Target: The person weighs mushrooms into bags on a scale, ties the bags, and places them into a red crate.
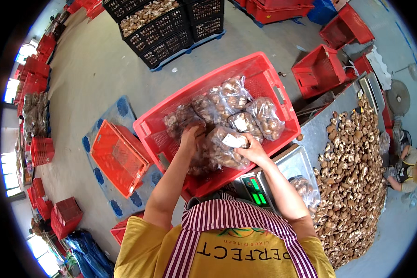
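Note:
Clear plastic bags of brown mushrooms lie in a red plastic crate [208,87] right in front of me. My right hand [254,149] grips the side of a mushroom bag [224,154] that bears a white label [233,140]. Further left, my left hand [191,136] reaches in among the bags. Its fingers touch a darker bag [180,120], and their grip is partly hidden. Beyond the right hand sit another labelled bag [241,123] and a bag of mushrooms [266,118] against the crate's right end.
At right, a weighing scale [253,189] with a lit display has a bagged portion [302,189] on its tray. A heap of loose mushrooms [354,180] covers much of the metal table [319,128]. An orange crate [120,156] rests on a blue pallet [123,107]. Another person [408,166] is at far right.

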{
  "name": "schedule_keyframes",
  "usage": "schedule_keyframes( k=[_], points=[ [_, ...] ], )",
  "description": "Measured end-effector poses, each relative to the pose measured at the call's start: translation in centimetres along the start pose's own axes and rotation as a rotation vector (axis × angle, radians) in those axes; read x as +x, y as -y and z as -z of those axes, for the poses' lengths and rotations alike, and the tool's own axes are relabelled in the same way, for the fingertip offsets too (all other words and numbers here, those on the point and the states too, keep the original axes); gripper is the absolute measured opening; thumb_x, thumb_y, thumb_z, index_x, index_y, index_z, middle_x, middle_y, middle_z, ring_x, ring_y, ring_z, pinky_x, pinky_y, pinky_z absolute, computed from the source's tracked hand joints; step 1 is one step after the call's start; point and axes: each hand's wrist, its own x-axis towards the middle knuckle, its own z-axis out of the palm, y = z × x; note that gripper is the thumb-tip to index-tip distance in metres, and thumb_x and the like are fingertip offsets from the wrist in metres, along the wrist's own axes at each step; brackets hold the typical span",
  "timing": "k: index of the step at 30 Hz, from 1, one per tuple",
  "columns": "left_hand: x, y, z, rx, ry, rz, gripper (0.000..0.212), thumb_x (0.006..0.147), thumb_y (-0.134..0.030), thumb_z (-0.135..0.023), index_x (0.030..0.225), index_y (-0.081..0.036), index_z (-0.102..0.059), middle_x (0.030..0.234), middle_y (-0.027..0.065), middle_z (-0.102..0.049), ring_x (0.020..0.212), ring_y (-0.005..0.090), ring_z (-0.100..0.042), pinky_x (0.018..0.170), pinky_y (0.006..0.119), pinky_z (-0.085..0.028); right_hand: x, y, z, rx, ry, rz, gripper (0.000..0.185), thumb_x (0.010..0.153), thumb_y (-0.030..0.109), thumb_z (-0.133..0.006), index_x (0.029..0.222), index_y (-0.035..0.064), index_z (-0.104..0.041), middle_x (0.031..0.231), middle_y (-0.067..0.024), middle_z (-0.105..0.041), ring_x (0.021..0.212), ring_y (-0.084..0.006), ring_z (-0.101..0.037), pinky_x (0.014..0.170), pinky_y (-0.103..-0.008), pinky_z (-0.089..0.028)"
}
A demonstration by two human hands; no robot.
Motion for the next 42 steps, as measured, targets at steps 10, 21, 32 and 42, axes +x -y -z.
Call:
schedule_keyframes(
  k=[10, 21, 32, 42],
  points=[
    [-3.2, 3.8, 3.3, 1.130, 0.199, -0.564, 0.035, 0.082, -0.014, -0.064, 0.114, -0.001, -0.063, 0.115, 0.0152, -0.064, 0.106, 0.0327, -0.060, 0.094, 0.038, -0.046, 3.4, -4.5, -4.2, -0.480, -0.265, -0.082, 0.051, 0.076, 0.021, -0.074, 0.117, 0.0004, -0.052, 0.105, -0.0246, -0.065, 0.100, -0.0429, -0.062, 0.089, -0.0489, -0.048],
    [-3.9, 4.5, 0.9, 1.282, 0.226, -0.772, 0.045, 0.077, -0.011, -0.066, 0.120, -0.004, -0.057, 0.129, 0.0191, -0.054, 0.116, 0.0395, -0.052, 0.098, 0.045, -0.044, 3.8, -4.6, -3.7, -0.427, -0.237, -0.185, 0.048, 0.080, 0.021, -0.070, 0.120, 0.0004, -0.054, 0.108, -0.0259, -0.065, 0.104, -0.0417, -0.061, 0.090, -0.0472, -0.048],
    [-0.2, 3.5, -5.6, 1.106, 0.282, -0.712, 0.047, 0.083, -0.004, -0.058, 0.130, -0.004, -0.052, 0.132, 0.0167, -0.053, 0.117, 0.0380, -0.051, 0.101, 0.042, -0.042, 5.8, -5.4, -2.9, -0.228, -0.207, -0.043, 0.072, 0.080, 0.008, -0.061, 0.146, 0.0034, -0.034, 0.138, -0.0294, -0.045, 0.129, -0.0432, -0.043, 0.109, -0.0434, -0.035],
    [2.4, 6.3, -7.9, 1.523, 0.422, -0.859, 0.042, 0.087, -0.011, -0.057, 0.128, -0.009, -0.058, 0.140, 0.0091, -0.049, 0.124, 0.0332, -0.046, 0.105, 0.047, -0.038, 5.2, -1.0, -0.6, -0.523, -0.284, -0.022, 0.032, 0.085, 0.013, -0.054, 0.114, 0.0021, -0.063, 0.111, -0.0250, -0.062, 0.106, -0.0429, -0.058, 0.090, -0.0467, -0.048]
  ],
)
